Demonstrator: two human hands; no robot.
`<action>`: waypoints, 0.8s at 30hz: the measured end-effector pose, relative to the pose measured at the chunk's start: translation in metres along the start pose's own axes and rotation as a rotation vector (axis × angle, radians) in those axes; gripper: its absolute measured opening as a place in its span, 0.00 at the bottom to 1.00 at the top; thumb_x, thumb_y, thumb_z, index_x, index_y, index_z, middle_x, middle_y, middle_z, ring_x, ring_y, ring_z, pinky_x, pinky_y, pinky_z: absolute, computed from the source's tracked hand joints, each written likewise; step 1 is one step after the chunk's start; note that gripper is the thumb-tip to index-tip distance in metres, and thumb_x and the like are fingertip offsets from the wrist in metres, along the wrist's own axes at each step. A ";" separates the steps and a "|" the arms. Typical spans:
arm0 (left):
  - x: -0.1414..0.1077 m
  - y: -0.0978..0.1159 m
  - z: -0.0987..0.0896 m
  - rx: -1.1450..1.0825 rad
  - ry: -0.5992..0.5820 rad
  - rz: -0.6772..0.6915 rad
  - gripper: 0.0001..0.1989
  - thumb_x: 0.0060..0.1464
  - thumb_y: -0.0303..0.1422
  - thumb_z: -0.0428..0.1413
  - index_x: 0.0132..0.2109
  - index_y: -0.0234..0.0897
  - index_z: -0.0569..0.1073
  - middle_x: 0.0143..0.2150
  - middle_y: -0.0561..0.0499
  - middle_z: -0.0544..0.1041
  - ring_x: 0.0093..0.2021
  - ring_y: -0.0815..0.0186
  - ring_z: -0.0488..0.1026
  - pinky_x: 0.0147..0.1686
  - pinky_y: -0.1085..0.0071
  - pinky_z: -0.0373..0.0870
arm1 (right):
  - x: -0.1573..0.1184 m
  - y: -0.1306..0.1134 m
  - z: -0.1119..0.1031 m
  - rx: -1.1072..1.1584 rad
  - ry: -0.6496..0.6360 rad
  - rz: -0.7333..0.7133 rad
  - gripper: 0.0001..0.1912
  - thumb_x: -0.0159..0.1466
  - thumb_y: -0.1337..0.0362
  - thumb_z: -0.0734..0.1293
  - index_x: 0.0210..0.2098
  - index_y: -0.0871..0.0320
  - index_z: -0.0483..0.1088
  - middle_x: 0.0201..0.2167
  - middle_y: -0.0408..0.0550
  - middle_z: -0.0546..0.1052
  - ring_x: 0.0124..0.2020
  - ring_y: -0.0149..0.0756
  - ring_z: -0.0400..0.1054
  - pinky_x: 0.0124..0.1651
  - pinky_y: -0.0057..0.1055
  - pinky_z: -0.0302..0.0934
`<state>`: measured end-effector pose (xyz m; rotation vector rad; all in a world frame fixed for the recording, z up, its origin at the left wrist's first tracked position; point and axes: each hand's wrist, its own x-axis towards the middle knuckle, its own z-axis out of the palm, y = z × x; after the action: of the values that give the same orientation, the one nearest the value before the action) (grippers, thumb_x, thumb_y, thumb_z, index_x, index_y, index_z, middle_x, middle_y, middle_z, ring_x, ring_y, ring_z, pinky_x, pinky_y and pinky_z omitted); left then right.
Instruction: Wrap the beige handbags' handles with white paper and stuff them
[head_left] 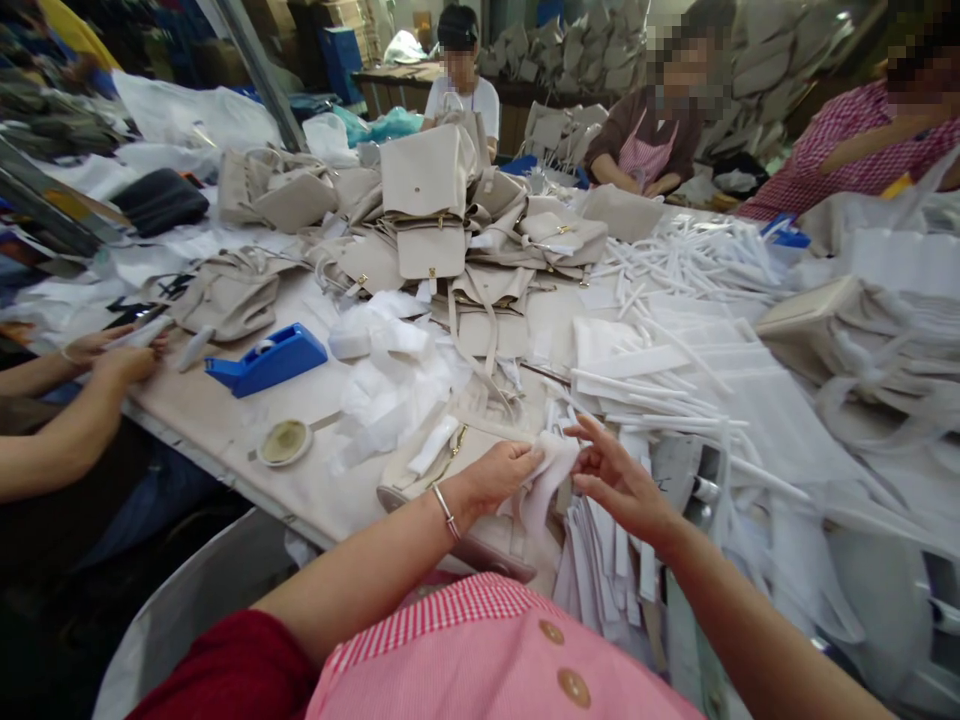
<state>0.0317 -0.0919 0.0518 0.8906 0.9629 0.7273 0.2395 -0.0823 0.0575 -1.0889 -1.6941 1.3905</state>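
Note:
My left hand [501, 474], with a bracelet at the wrist, pinches a thin white strip of wrapping [553, 468] between thumb and fingers. My right hand [619, 482] is just right of that strip, its fingers apart and the palm turned toward it; the fingertips are at the strip's edge. Under and left of my hands lies a beige bag [480, 540] with a zipper and a small white-wrapped piece [433, 445] on it. A fan of flat white strips [600, 570] lies below my right hand.
Beige bags [424, 170] are heaped at the table's middle. A blue tape dispenser [268, 360] and a tape roll [285, 442] are on the left, with white tissue [390, 370] nearby. White rolled sticks [690, 260] cover the right. Another person's hands [124, 355] work at far left; three people sit opposite.

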 end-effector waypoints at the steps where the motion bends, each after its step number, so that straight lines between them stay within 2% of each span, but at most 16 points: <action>1: -0.001 0.001 0.000 -0.003 -0.006 -0.002 0.26 0.50 0.53 0.58 0.38 0.30 0.74 0.31 0.51 0.71 0.28 0.71 0.64 0.28 0.75 0.62 | 0.002 -0.005 -0.008 -0.126 -0.052 -0.089 0.32 0.61 0.59 0.69 0.64 0.45 0.61 0.61 0.52 0.64 0.45 0.40 0.68 0.43 0.37 0.67; 3: -0.001 0.001 0.001 0.035 -0.029 0.000 0.26 0.52 0.52 0.56 0.38 0.30 0.73 0.30 0.52 0.70 0.27 0.71 0.63 0.27 0.75 0.60 | 0.009 -0.015 -0.018 -0.378 -0.153 -0.240 0.24 0.61 0.61 0.68 0.58 0.46 0.69 0.63 0.53 0.62 0.50 0.43 0.66 0.49 0.39 0.66; 5: 0.000 0.001 0.002 0.131 -0.033 0.013 0.25 0.54 0.52 0.54 0.37 0.29 0.73 0.28 0.52 0.69 0.26 0.72 0.62 0.26 0.75 0.59 | 0.018 -0.022 -0.020 -0.537 -0.216 -0.353 0.15 0.63 0.61 0.67 0.50 0.47 0.76 0.62 0.52 0.64 0.51 0.43 0.66 0.51 0.41 0.64; 9: 0.001 -0.003 0.002 0.470 -0.004 0.129 0.23 0.61 0.47 0.47 0.32 0.32 0.71 0.25 0.53 0.68 0.25 0.70 0.61 0.26 0.73 0.58 | 0.031 -0.022 -0.013 -0.619 -0.286 -0.442 0.08 0.64 0.61 0.66 0.38 0.50 0.79 0.56 0.52 0.71 0.49 0.43 0.67 0.54 0.42 0.62; 13: -0.002 -0.009 0.004 0.843 0.122 0.296 0.17 0.64 0.38 0.44 0.35 0.33 0.71 0.29 0.48 0.72 0.30 0.64 0.67 0.32 0.69 0.64 | 0.032 -0.014 -0.005 -0.463 -0.259 -0.296 0.08 0.63 0.59 0.67 0.33 0.54 0.78 0.50 0.54 0.74 0.48 0.43 0.70 0.52 0.41 0.63; 15: -0.004 -0.012 0.005 0.942 0.106 0.360 0.15 0.64 0.35 0.43 0.39 0.33 0.71 0.32 0.45 0.73 0.32 0.62 0.69 0.35 0.67 0.66 | 0.030 -0.009 -0.002 -0.371 -0.222 -0.213 0.08 0.62 0.59 0.68 0.31 0.54 0.77 0.45 0.52 0.77 0.45 0.41 0.71 0.49 0.38 0.65; 19: -0.008 -0.015 0.003 0.961 -0.025 0.438 0.13 0.63 0.32 0.43 0.40 0.33 0.71 0.35 0.42 0.74 0.34 0.60 0.70 0.39 0.64 0.68 | 0.025 -0.003 0.003 -0.253 -0.199 -0.142 0.06 0.60 0.59 0.71 0.29 0.54 0.78 0.36 0.49 0.78 0.39 0.40 0.72 0.43 0.35 0.65; 22: -0.008 -0.015 0.000 0.945 -0.064 0.436 0.13 0.63 0.32 0.42 0.39 0.33 0.71 0.35 0.42 0.74 0.35 0.60 0.71 0.41 0.64 0.68 | 0.021 0.000 0.006 -0.246 -0.177 -0.084 0.04 0.58 0.61 0.72 0.28 0.54 0.77 0.32 0.47 0.78 0.34 0.37 0.71 0.39 0.33 0.63; 24: -0.008 -0.015 -0.001 0.930 -0.071 0.408 0.14 0.63 0.33 0.42 0.39 0.34 0.71 0.34 0.43 0.74 0.35 0.60 0.71 0.41 0.65 0.68 | 0.019 0.000 0.009 -0.213 -0.081 0.004 0.06 0.54 0.62 0.74 0.31 0.54 0.77 0.29 0.44 0.77 0.31 0.35 0.68 0.36 0.31 0.62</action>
<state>0.0297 -0.1054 0.0418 1.9547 1.0717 0.5619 0.2238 -0.0689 0.0554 -1.1655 -1.9342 1.2938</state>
